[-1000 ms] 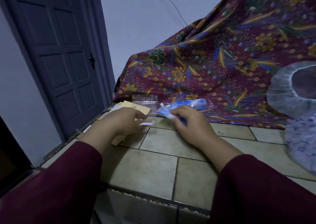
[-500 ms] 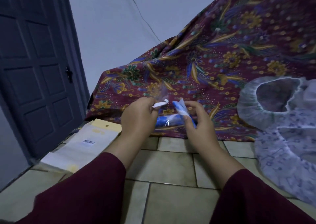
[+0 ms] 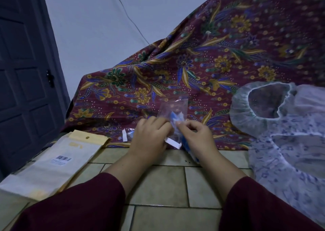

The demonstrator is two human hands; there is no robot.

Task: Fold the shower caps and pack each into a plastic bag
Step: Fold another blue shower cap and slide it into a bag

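A small clear plastic bag stands upright between my two hands, over the edge of the batik cloth. Inside and below it shows a folded blue-and-white shower cap, part of it hanging under my right wrist. My left hand pinches the bag's left side, with its white adhesive strip sticking out below the fingers. My right hand pinches the folded cap at the bag's mouth. Another packed bag with a white strip lies on the cloth behind my left hand.
Unfolded shower caps with blue print lie piled at the right on cloth and tiles. A flat paper packet with a barcode lies at the left on the tiled floor. A dark door stands at far left.
My hands dropped lower and nearer the tiles. The clear bag now stands upright above them, with the blue cap partly inside. The view shifted rightward, showing more of the packet and caps.
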